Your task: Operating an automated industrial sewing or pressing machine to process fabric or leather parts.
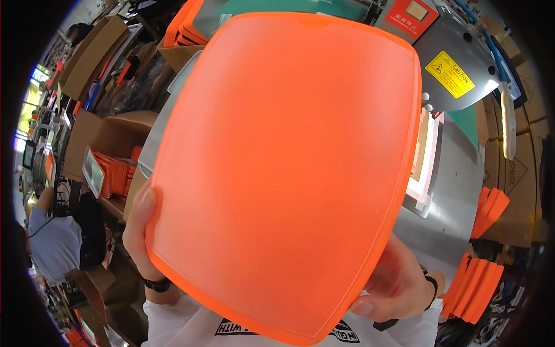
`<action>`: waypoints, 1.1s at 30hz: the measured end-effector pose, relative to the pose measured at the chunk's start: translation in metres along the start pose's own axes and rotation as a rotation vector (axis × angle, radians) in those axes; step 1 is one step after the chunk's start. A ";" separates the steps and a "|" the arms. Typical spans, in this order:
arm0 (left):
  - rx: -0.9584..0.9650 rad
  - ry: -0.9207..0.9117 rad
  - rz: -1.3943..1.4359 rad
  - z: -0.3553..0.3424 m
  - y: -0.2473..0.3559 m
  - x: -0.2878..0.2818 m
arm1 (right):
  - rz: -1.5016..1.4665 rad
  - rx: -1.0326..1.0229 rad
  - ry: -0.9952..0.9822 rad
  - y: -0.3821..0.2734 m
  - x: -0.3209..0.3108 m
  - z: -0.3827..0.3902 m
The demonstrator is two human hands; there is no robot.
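Observation:
A large flat orange panel [283, 173] with rounded corners fills the middle of the head view. Its face is glossy, and a thin seam runs along its border. The panel is held up close and slightly tilted. My left hand [140, 225] grips its left edge, thumb on the front and the other fingers partly behind. At the lower right edge, my right hand [393, 283] holds the panel with its thumb near the rim. Most of the right fingers are hidden behind it. Whatever lies directly beneath the panel is covered.
At the right stands a grey metal machine [457, 58] with a red emergency stop plate [411, 17] over a metal worktable [445, 168]. Stacked orange pieces [477, 286] hang by its right edge. An open cardboard box [92, 136] holds orange pieces at left. Another person [55, 240] is further left.

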State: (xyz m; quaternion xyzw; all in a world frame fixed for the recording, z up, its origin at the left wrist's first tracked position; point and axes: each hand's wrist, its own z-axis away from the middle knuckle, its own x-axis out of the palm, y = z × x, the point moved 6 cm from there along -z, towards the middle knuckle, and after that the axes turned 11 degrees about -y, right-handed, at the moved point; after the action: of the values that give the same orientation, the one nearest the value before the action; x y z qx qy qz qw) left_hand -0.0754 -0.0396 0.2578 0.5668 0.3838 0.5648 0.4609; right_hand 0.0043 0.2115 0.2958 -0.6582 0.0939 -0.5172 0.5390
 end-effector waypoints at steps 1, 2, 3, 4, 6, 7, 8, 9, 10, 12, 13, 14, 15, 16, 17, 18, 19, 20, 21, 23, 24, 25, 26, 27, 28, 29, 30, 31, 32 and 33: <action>0.005 -0.019 0.014 -0.001 0.000 -0.002 | 0.011 -0.012 -0.020 -0.001 0.001 -0.001; 0.007 -0.040 0.028 -0.001 0.000 -0.003 | 0.023 -0.025 -0.038 -0.001 0.000 -0.002; 0.018 -0.118 0.098 -0.001 0.000 -0.012 | 0.036 -0.037 -0.062 -0.002 0.001 -0.002; 0.028 -0.198 0.169 0.001 0.000 -0.014 | 0.054 -0.042 -0.066 -0.004 0.002 -0.001; 0.112 -0.170 0.104 0.009 0.006 -0.012 | 0.087 -0.049 -0.071 -0.005 0.001 0.000; 0.142 -0.175 0.106 0.010 0.007 -0.011 | 0.097 -0.051 -0.079 -0.005 0.001 0.000; 0.172 -0.181 0.108 0.012 0.008 -0.011 | 0.107 -0.053 -0.086 -0.006 0.000 0.001; 0.192 -0.207 0.144 0.012 0.008 -0.011 | 0.104 -0.066 -0.091 -0.006 0.001 0.001; 0.211 -0.236 0.184 0.011 0.008 -0.011 | 0.103 -0.080 -0.091 -0.007 0.001 0.002; 0.247 -0.289 0.258 0.011 0.008 -0.012 | 0.077 -0.123 -0.087 -0.005 0.000 0.004; 0.254 -0.285 0.266 0.012 0.007 -0.013 | 0.065 -0.142 -0.084 -0.002 -0.001 0.006; 0.261 -0.282 0.274 0.013 0.005 -0.015 | 0.060 -0.155 -0.073 0.002 -0.005 0.009; 0.258 -0.254 0.260 0.014 0.004 -0.018 | 0.058 -0.168 -0.058 0.003 -0.006 0.011; 0.254 -0.226 0.246 0.015 0.002 -0.021 | 0.051 -0.167 -0.063 0.002 -0.006 0.011; 0.250 -0.199 0.231 0.016 0.001 -0.024 | 0.044 -0.165 -0.068 0.002 -0.006 0.011; 0.247 -0.171 0.218 0.016 -0.001 -0.027 | 0.038 -0.164 -0.072 0.002 -0.005 0.011; 0.236 -0.152 0.176 0.016 -0.001 -0.027 | 0.043 -0.144 -0.071 0.001 -0.004 0.009; 0.226 -0.133 0.134 0.016 -0.001 -0.028 | 0.047 -0.125 -0.071 -0.003 -0.001 0.007; 0.209 -0.121 0.065 0.014 0.001 -0.025 | 0.050 -0.109 -0.066 -0.005 0.000 0.005; 0.153 -0.110 0.049 0.009 0.005 -0.014 | 0.053 -0.078 -0.055 -0.006 0.000 0.001; 0.108 -0.118 0.108 0.002 0.006 -0.001 | 0.057 -0.073 -0.044 -0.005 -0.002 0.000; 0.066 -0.122 0.162 -0.002 0.006 0.009 | 0.059 -0.069 -0.038 -0.005 -0.002 0.000; 0.058 -0.057 0.138 -0.002 0.006 0.010 | 0.062 -0.074 -0.039 -0.004 -0.003 0.000; 0.049 0.009 0.114 -0.002 0.006 0.010 | 0.060 -0.076 -0.040 -0.004 -0.003 0.000; 0.040 0.075 0.091 -0.002 0.006 0.008 | 0.059 -0.079 -0.042 -0.004 -0.003 0.000; 0.030 0.100 0.099 -0.001 0.005 0.007 | 0.053 -0.080 -0.045 -0.003 -0.004 0.000; 0.021 0.127 0.106 0.000 0.004 0.006 | 0.042 -0.076 -0.041 -0.002 -0.003 -0.001; 0.010 0.153 0.114 0.001 0.002 0.005 | 0.032 -0.071 -0.036 -0.002 -0.003 -0.001; 0.008 0.202 0.101 0.001 0.001 0.006 | 0.016 -0.062 -0.024 0.000 -0.003 -0.002; 0.007 0.252 0.087 0.001 0.000 0.009 | 0.001 -0.050 -0.013 0.000 -0.003 -0.003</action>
State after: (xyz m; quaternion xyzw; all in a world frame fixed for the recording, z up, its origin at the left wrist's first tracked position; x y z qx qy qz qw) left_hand -0.0734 -0.0310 0.2604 0.5090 0.4155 0.6497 0.3822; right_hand 0.0008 0.2119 0.2936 -0.6747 0.1035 -0.5102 0.5232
